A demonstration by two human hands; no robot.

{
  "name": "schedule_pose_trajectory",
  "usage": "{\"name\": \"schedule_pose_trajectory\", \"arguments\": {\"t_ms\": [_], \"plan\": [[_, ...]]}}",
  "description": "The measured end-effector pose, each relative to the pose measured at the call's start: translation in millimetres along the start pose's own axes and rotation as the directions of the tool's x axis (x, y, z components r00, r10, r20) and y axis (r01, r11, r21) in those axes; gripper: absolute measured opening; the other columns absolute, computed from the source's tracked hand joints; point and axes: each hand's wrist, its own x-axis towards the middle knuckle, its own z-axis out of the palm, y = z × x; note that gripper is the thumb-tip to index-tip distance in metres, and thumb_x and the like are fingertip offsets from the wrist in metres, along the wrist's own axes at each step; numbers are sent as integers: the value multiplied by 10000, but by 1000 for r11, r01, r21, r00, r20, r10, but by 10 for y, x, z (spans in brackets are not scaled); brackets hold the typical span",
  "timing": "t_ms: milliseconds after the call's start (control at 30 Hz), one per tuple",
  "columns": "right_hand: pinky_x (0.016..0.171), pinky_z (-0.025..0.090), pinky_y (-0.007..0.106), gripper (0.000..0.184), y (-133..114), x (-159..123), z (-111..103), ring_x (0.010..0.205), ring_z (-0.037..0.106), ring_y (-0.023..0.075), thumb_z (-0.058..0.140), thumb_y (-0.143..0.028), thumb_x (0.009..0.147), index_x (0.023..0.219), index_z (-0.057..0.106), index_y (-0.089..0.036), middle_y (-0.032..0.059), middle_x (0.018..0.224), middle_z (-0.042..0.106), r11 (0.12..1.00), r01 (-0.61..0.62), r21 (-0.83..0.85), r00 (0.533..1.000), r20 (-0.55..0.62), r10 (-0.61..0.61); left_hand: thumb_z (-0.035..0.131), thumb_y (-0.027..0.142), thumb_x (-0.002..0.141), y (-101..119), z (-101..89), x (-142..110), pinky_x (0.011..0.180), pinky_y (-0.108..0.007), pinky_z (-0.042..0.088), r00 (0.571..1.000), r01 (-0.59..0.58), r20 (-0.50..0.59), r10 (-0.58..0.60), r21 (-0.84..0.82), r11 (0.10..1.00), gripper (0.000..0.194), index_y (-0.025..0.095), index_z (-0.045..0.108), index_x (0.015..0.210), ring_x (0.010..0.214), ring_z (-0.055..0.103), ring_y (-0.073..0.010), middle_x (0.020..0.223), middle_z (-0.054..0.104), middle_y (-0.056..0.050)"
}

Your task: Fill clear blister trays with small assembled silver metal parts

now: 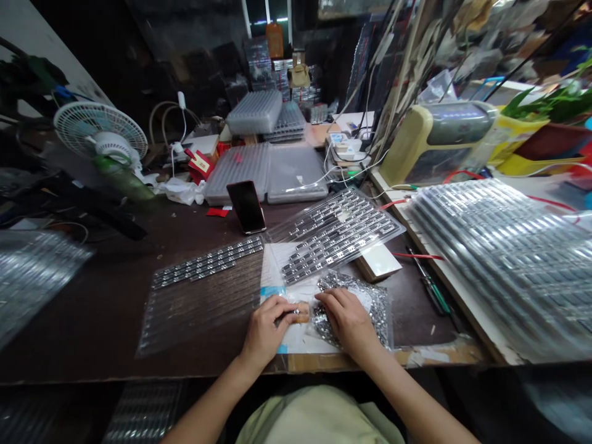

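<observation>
My left hand [267, 325] is closed in a pinch on a small shiny metal part, beside a small orange-brown block [302, 312]. To the right, my right hand [348, 317] is above a clear plastic bag [382, 308] of small metal pieces. Its fingertips are drawn together at the bag's left side; whatever they hold is too small to make out. Behind the hands, a clear ribbed tray [340, 237] carries rows of metal parts. A second ribbed tray [203, 308] lies to the left, with parts in its far rows. White paper [275, 262] lies under the work area.
A phone [246, 208] stands on the table, and a white box [379, 261] sits under the tray's corner. A green-handled screwdriver [433, 290] lies at right, near stacked filled trays [509, 259]. A fan [102, 132] is at left; clear cases [296, 172] lie behind.
</observation>
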Motion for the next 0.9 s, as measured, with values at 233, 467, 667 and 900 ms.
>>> {"name": "schedule_pose_trajectory", "arguments": {"t_ms": [233, 467, 667, 900], "plan": [[767, 447, 321, 232, 21, -9, 4, 853, 551, 184, 402, -133, 922, 1040, 597, -179, 77, 945, 631, 1000, 11, 19, 1000, -23, -10, 623, 213, 829, 13, 30, 6, 724, -273, 497, 999, -40, -8, 41, 104, 994, 132, 225, 715, 923, 777, 610, -160, 820, 646, -38], [687, 391, 289, 158, -126, 44, 19, 730, 567, 161, 504, -266, 909, 855, 640, -206, 24, 767, 660, 986, -152, 72, 988, -19, 153, 619, 184, 818, 27, 16, 31, 695, -261, 491, 999, 33, -36, -33, 12, 999, 120, 218, 716, 881, 773, 612, -162, 802, 648, -33], [710, 317, 317, 77, -350, 140, 230, 804, 541, 173, 619, -283, 844, 827, 694, -276, -1, 876, 679, 985, -146, 91, 989, 45, 143, 585, 232, 833, -63, -65, 76, 633, -221, 489, 956, 161, -201, -213, -248, 955, 119, 163, 681, 828, 795, 624, -162, 835, 654, -58], [710, 312, 318, 144, -381, 138, 217, 827, 513, 169, 576, -261, 871, 921, 707, -297, 22, 903, 654, 991, -133, 31, 988, 84, 130, 593, 265, 821, -39, -68, 77, 614, -205, 488, 955, 183, -173, -241, -295, 938, 138, 167, 688, 839, 790, 618, -155, 845, 643, -55]]}}
